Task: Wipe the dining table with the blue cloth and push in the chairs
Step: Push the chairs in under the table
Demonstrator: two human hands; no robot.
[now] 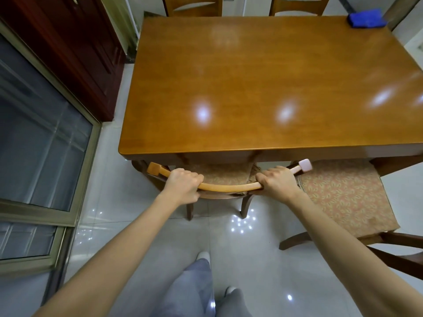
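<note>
Beneath my curled fingers (193,177), one chair's top rail (229,187), gripped by left hand (183,187) and right hand (278,183), seat nearly under dining table (251,88); far beyond them, blue cloth (366,18) parked, wiping apparently finished; right of them, second chair (343,197) not yet pushed in.

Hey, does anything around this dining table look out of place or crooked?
Yes. The right-hand chair stands pulled out from the table and turned askew, seat mostly exposed. The near chair gripped by the left hand and right hand is partly tucked under; its top rail has a pink cap on one end only.
</note>
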